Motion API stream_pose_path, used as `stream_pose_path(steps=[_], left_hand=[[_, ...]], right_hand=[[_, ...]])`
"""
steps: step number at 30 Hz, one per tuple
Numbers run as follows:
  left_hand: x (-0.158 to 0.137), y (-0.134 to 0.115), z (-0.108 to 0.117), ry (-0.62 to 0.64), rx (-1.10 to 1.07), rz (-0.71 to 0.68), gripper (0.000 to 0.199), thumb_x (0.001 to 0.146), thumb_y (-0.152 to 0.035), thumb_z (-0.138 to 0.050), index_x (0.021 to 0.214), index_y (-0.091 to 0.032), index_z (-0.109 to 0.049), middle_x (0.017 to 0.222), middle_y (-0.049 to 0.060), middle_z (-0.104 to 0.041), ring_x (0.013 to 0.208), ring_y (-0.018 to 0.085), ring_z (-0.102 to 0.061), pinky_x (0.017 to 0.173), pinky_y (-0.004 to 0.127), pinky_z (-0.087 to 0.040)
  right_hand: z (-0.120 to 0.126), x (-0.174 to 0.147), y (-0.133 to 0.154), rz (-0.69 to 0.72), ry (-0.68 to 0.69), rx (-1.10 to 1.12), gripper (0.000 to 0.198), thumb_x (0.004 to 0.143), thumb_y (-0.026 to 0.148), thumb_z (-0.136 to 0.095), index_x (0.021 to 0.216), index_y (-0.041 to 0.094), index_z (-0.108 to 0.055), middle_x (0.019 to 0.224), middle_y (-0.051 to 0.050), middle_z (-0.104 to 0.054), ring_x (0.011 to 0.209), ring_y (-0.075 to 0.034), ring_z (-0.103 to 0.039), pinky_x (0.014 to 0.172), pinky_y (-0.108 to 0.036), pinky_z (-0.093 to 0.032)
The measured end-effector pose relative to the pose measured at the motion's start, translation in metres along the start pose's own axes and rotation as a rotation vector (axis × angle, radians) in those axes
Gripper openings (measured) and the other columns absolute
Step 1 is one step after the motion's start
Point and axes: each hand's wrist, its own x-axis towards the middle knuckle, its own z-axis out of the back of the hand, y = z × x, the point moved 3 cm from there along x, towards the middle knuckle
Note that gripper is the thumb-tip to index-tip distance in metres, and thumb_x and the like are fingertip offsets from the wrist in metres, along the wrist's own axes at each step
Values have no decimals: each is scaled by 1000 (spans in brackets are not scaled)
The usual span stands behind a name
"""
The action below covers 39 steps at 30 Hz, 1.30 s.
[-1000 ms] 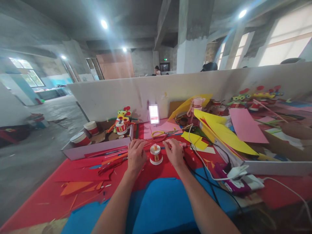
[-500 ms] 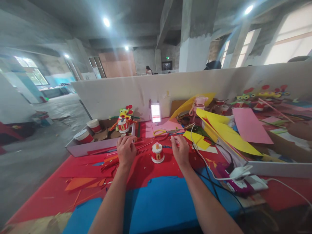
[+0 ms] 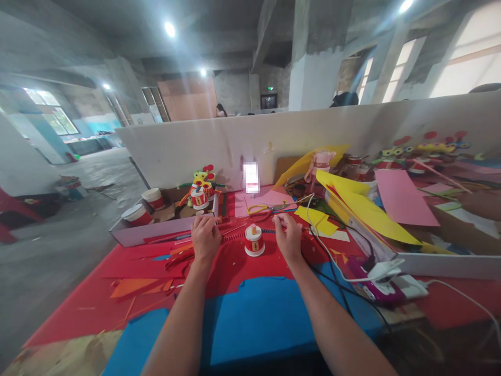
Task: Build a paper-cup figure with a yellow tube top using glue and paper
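A small red-and-white paper cup (image 3: 254, 244) stands upside down on the red table cover, with a gold label on its front and a small orange-pink piece on top. From its left side a red paper spring (image 3: 234, 237) stretches to my left hand (image 3: 206, 239), whose curled fingers close at the spring's outer end. On the other side a blue paper spring (image 3: 269, 231) reaches my right hand (image 3: 288, 235), pinched at that end. The fingers partly hide both spring ends. Behind the cup lie scissors (image 3: 260, 211) with yellow and red handles.
A shallow box (image 3: 156, 233) at the left holds paper cups and a finished paper figure (image 3: 199, 190). Yellow sheets (image 3: 360, 209) and a pink sheet (image 3: 405, 197) lie in a box at the right. Cables run to a purple power strip (image 3: 368, 282). A white board (image 3: 188, 138) stands behind.
The view has shifted slightly. Both hands stay on either side of the cup, at the spring ends, with hardly any movement.
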Motion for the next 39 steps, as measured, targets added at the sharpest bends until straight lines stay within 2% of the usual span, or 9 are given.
stream_pose_path(steps=[10, 15, 21, 31, 39], left_hand=[[-1, -3, -4, 31, 27, -11, 27, 75, -5, -49, 83, -21, -69, 83, 5, -71, 88, 24, -56, 74, 36, -38], [-2, -9, -3, 58, 35, -48, 27, 74, -5, -50, 84, -21, -69, 85, 4, -71, 88, 24, -56, 73, 37, -38], [-3, -16, -2, 62, 86, -114, 25, 73, -5, -50, 82, -22, -67, 83, 5, -70, 90, 25, -57, 74, 38, -37], [-2, -25, -2, 96, 132, -200, 24, 75, -5, -51, 82, -22, -67, 85, 6, -70, 90, 25, -56, 76, 39, -38], [-3, -24, -4, 106, 164, -235, 22, 77, -8, -52, 82, -21, -68, 83, 8, -69, 89, 26, -56, 76, 40, -38]], right_hand=[[0, 1, -4, -5, 18, -2, 30, 97, 40, -41, 80, 20, -57, 79, -6, -66, 74, -19, -59, 71, -30, -43], [-7, -3, 1, 82, 90, -69, 26, 97, 35, -41, 82, 21, -57, 78, -5, -65, 76, -20, -59, 72, -31, -42], [-11, -8, 6, 186, 107, -159, 25, 98, 29, -39, 83, 21, -58, 80, -6, -65, 80, -21, -57, 76, -33, -41], [-13, -8, 9, 238, 113, -206, 24, 98, 26, -40, 80, 22, -56, 76, -5, -64, 78, -21, -57, 75, -33, -41], [-16, -9, 8, 261, 116, -192, 22, 98, 24, -40, 84, 23, -57, 79, -4, -66, 80, -20, -60, 88, -38, -41]])
